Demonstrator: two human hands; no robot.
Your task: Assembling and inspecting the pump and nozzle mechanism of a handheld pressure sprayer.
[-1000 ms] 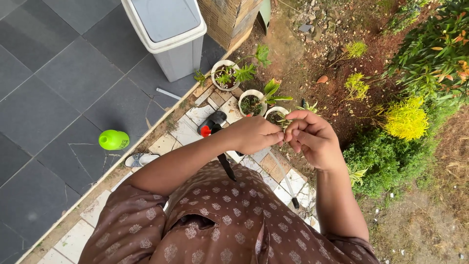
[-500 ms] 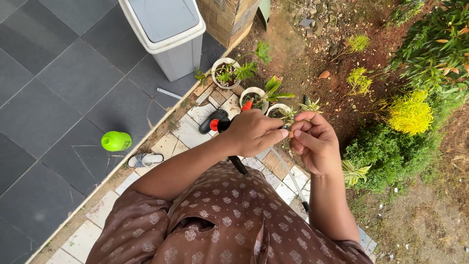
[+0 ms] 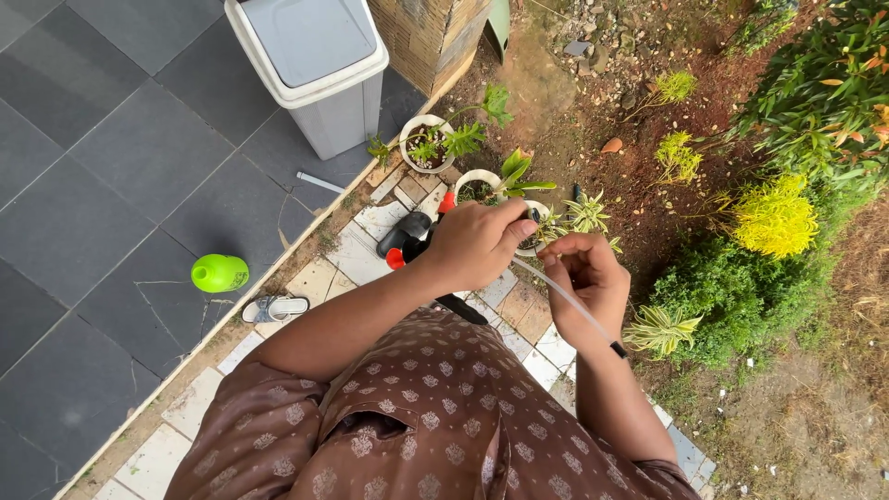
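My left hand (image 3: 474, 243) is closed around a black sprayer head (image 3: 412, 243) with red parts; its black handle sticks out below the wrist. A thin clear tube (image 3: 576, 306) runs from that hand down to the right and ends in a small black tip (image 3: 618, 350). My right hand (image 3: 585, 276) pinches the tube partway along. Both hands hover over the tiled border, just above a small white pot (image 3: 535, 231). A green bottle (image 3: 219, 273) lies on the dark paving to the left, away from both hands.
Two more white pots (image 3: 426, 143) with green plants stand on the border. A grey lidded bin (image 3: 310, 65) and a brick pillar (image 3: 431, 32) are behind. A sandal (image 3: 276, 307) lies near the bottle. Shrubs (image 3: 776, 218) and bare soil fill the right.
My hands were joined over the pot; they have moved apart. The clear tube is drawn out between them, with my right hand lower and further right.
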